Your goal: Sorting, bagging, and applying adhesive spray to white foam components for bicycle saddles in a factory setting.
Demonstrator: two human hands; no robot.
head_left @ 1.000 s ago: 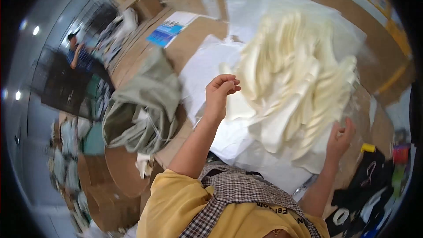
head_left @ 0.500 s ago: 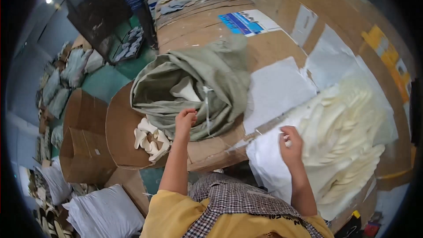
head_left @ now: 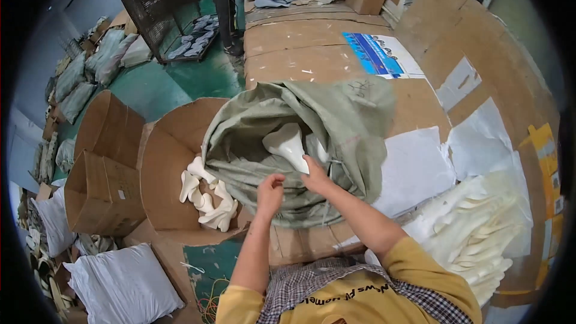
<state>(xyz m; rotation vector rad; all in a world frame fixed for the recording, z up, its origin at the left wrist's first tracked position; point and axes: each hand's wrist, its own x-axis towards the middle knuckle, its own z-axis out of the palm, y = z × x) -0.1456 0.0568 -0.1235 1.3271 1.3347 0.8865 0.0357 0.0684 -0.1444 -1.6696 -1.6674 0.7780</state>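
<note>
Here, your cardboard-covered worktable (head_left: 312, 54) stretches away from you, its brown sheets bending toward the rim of the view, with white paper sheets (head_left: 414, 168) laid across its right side and a blue printed sheet (head_left: 375, 54) farther back. Below it to your left stands a large open cardboard box (head_left: 168, 168), and beside that a smaller folded carton (head_left: 102, 195) rests on the green floor (head_left: 180, 78). A white filled sack (head_left: 123, 285) lies near the lower left, and a dark wire cage (head_left: 156, 0) stands at the top, with another person's legs (head_left: 225, 6) just beside it.

At the table's near edge sits the grey-green woven sack (head_left: 336, 120), slumped and open toward you. To your right a heap of cream moulded pieces (head_left: 486, 234) lies on the paper, well apart from the sack. A smaller cluster of cream moulded pieces (head_left: 207, 195) lies in the open box, just beside the sack's lower left edge.

Your right hand (head_left: 315, 174) is closed around the narrow end of a single white moulded piece (head_left: 288, 144), which lies inside the sack's mouth with its broad end pointing away from you. Your left hand (head_left: 270, 195) sits just beside it with fingers curled at the sack's rim; whether it pinches the fabric cannot be told.
</note>
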